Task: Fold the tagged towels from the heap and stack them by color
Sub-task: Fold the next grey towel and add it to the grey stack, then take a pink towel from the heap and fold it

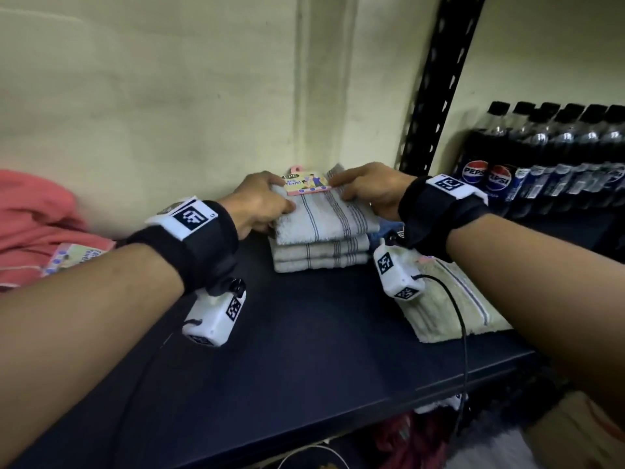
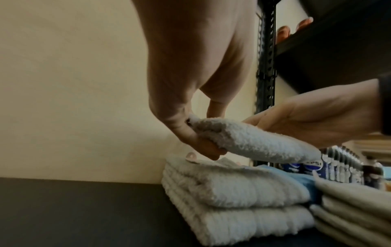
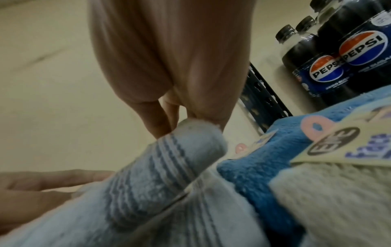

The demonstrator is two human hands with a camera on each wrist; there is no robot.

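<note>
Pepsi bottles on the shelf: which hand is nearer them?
Right. The right hand grips the white striped towel's end facing the Pepsi bottles; the left hand grips its far end.

A folded towel (image 1: 324, 211) is held at the back of the shelf (image 1: 304, 333), over a two-towel stack (image 1: 321, 255), w/ left hand (image 1: 260, 204) at its left end & right hand (image 1: 368, 194) at its right. Another stack (image 1: 449, 299) is set just right; bottles (image 1: 548, 157) farther right. A heap (image 1: 37, 221) is seen far left.

Cream wall (image 1: 169, 96), dark shelf (image 1: 304, 333)
</note>
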